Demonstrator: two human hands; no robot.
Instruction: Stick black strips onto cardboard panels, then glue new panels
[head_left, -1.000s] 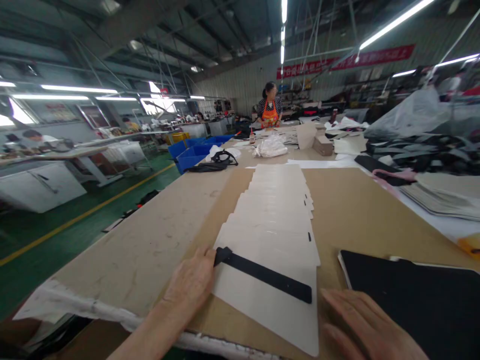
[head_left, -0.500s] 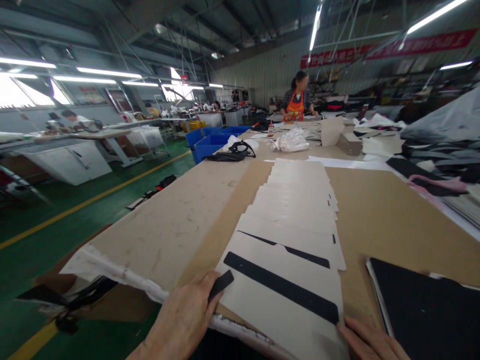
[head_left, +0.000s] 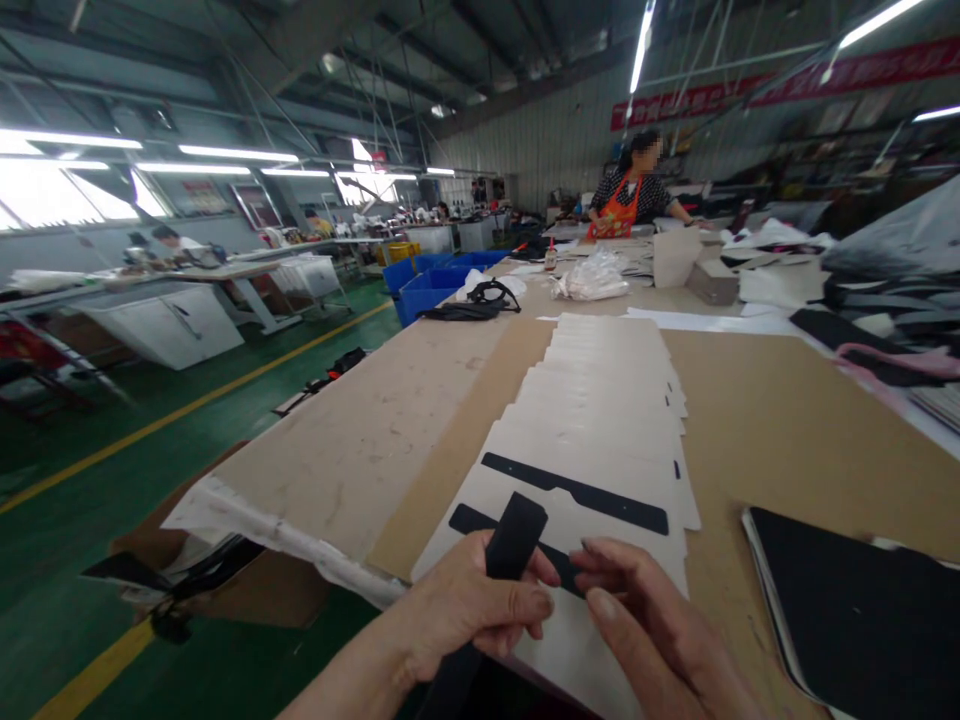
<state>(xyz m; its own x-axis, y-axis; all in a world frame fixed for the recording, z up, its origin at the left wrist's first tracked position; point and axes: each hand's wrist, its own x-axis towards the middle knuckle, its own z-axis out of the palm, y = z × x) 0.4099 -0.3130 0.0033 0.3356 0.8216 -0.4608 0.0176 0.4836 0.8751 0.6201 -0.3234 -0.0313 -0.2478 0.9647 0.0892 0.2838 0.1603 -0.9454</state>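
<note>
My left hand (head_left: 472, 605) is closed round a black strip (head_left: 514, 535) that stands up between thumb and fingers, above the near end of a row of overlapping white cardboard sheets (head_left: 600, 410). My right hand (head_left: 652, 630) is beside it with fingers stretched toward the strip, touching or almost touching it; nothing is gripped in it. Two more black strips (head_left: 577, 490) lie flat on the nearest white sheets.
The brown cardboard-covered table (head_left: 787, 420) runs far ahead. A black sheet stack (head_left: 855, 610) lies at the near right. Dark material piles (head_left: 877, 300) sit at the right edge. A person in an orange apron (head_left: 634, 195) stands at the far end. Blue bins (head_left: 427, 285) stand left.
My left hand lifted a black strip off the table edge and brought it up over the sheets. My right hand rose from the sheet's corner to meet it. The view tilted slightly.
</note>
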